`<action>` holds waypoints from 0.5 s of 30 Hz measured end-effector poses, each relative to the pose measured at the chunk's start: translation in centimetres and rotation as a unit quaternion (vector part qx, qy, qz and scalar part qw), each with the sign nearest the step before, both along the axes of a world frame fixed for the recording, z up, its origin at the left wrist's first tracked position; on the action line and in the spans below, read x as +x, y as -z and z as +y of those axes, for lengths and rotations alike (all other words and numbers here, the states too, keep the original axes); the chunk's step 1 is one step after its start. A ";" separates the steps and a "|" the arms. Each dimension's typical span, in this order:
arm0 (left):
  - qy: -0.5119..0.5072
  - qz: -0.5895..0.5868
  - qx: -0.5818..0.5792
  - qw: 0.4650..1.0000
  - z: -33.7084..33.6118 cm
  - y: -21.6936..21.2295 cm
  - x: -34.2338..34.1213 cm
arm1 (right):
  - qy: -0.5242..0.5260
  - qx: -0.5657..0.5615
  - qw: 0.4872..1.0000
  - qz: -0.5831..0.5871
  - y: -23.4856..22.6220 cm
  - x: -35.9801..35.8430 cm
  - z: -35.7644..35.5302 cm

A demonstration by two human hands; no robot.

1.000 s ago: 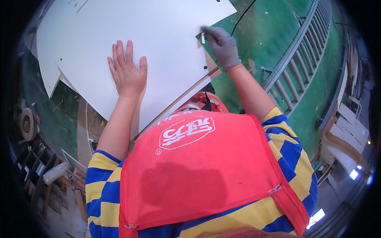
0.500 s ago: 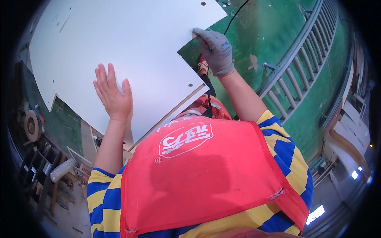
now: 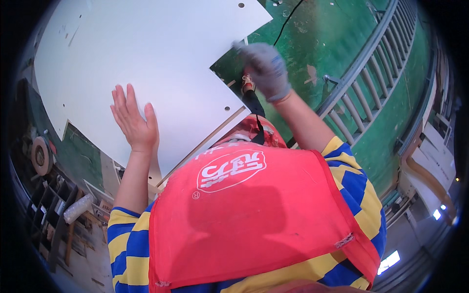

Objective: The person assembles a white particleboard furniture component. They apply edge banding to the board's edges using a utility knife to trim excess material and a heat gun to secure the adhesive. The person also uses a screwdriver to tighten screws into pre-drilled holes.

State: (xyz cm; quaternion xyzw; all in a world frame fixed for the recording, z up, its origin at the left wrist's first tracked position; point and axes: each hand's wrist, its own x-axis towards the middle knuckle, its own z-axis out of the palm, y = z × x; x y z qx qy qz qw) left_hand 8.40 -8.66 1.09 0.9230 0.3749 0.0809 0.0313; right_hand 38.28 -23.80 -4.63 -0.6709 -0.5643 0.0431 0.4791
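Just white panel [image 3: 161, 63] under flat left hand [image 3: 133, 119], apparently touching.

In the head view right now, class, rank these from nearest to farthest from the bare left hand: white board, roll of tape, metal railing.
1. White board: under the left hand, touching.
2. Roll of tape: off to its left.
3. Metal railing: far right, past the gloved right hand.
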 end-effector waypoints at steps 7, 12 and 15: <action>0.002 -0.002 0.006 1.000 0.5 0.1 -0.7 | -0.062 -0.017 0.998 0.029 0.7 -3.4 2.1; -0.004 0.002 0.000 1.000 0.4 0.0 -0.8 | 0.009 -0.012 1.000 0.002 0.7 -0.4 1.8; -0.005 -0.003 0.001 1.000 0.3 -0.1 -0.8 | 0.041 -0.054 0.998 -0.018 0.4 1.4 1.5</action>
